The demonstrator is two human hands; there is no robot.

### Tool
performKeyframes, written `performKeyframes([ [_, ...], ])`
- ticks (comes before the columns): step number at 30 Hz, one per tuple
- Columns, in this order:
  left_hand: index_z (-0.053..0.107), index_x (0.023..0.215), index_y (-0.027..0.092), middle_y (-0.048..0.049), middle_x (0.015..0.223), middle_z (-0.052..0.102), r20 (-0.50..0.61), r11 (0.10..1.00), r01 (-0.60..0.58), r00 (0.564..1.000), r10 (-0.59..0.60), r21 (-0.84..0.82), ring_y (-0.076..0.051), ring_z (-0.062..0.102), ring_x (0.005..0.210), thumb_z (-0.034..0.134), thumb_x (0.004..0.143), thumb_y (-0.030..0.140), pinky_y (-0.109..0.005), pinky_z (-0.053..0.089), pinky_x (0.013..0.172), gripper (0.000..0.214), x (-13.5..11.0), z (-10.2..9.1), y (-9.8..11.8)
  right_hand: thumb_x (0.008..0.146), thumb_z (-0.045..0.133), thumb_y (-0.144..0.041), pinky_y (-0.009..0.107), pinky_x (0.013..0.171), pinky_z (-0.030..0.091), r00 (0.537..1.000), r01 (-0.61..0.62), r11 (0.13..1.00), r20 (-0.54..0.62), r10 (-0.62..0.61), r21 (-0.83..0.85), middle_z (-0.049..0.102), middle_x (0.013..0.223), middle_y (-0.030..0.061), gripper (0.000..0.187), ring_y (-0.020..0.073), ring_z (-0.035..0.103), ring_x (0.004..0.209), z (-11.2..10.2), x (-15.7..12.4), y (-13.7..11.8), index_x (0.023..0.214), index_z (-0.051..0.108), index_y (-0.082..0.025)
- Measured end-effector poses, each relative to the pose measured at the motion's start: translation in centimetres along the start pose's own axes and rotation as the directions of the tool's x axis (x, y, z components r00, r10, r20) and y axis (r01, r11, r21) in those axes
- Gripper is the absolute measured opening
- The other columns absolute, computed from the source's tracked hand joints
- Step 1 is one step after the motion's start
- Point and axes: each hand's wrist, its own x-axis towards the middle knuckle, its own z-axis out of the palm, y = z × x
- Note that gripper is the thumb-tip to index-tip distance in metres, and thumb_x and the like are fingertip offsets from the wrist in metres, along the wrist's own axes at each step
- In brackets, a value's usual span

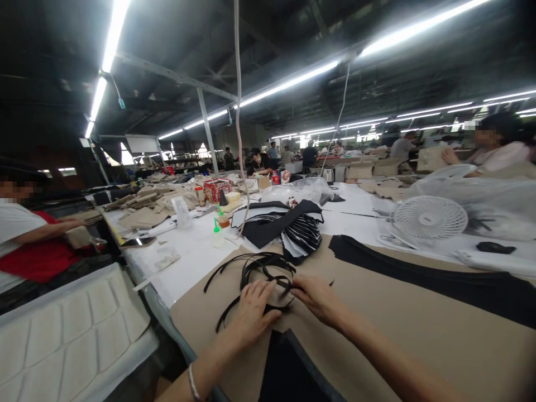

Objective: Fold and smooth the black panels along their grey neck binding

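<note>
A loose tangle of narrow black strips (268, 260) lies in loops on a large beige sheet (377, 318). My left hand (256, 312) rests over the near side of the loops, its fingers stretched out and the thumb apart. From the right, my right hand (316, 297) pinches at the edge of the same loops; its fingertips are partly hidden. Close to my body, a black cut piece (293, 371) lies on the sheet. Another long black piece (422, 279) runs along the sheet's far right edge.
Behind the strips sits a fanned stack of black-and-white pieces (299, 229). Green-capped bottles (218, 237) and a phone (138, 242) stand or lie left. A white fan (429, 218) and a plastic bag (494, 195) are right. People work at both sides.
</note>
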Motion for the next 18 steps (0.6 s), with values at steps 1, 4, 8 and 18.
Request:
performKeyframes([
  [1,0.048,0.133,0.027,-0.0050,0.134,0.054,0.004,0.999,0.015,1.000,-0.015,0.034,-0.026,0.043,0.128,0.061,0.088,0.030,-0.047,0.026,0.110,0.047,0.1,0.8,-1.0,0.093,0.046,-0.026,0.025,0.066,0.033,1.000,-0.007,1.000,0.002,0.007,0.006,0.062,0.080,0.0008,0.020,0.0159,0.057,0.078,-0.7,-0.1,0.3,0.084,0.063,-0.022],
  [4,0.060,0.118,0.027,-0.0043,0.127,0.059,-0.015,0.990,0.058,0.998,-0.056,0.129,-0.026,0.041,0.129,0.051,0.094,0.027,-0.053,0.019,0.112,0.025,1.4,2.2,-3.7,0.093,0.043,-0.027,0.026,0.059,0.029,0.996,-0.082,0.997,-0.036,0.082,-0.009,0.061,0.070,0.0015,0.024,0.0166,0.055,0.068,-3.3,-0.8,1.4,0.080,0.062,-0.021],
  [8,0.064,0.105,0.020,-0.0057,0.120,0.061,-0.063,0.968,0.126,0.991,-0.115,0.215,-0.024,0.044,0.126,0.051,0.095,0.028,-0.052,0.023,0.110,0.018,3.7,1.5,-6.3,0.091,0.045,-0.029,0.026,0.057,0.028,0.983,-0.165,0.986,-0.079,0.163,-0.017,0.061,0.068,0.0020,0.024,0.0169,0.054,0.066,-7.4,-3.8,3.1,0.077,0.063,-0.020],
  [18,0.065,0.101,0.013,-0.0136,0.101,0.063,-0.230,0.957,0.234,0.954,-0.193,0.169,-0.027,0.053,0.106,0.041,0.087,0.007,-0.044,0.040,0.094,0.028,5.6,-4.3,0.3,0.092,0.045,-0.040,0.026,0.058,0.033,0.968,-0.239,0.969,-0.088,0.233,-0.068,0.064,0.073,0.0000,0.028,0.0179,0.055,0.065,-14.6,-13.1,3.6,0.085,0.068,-0.026],
])
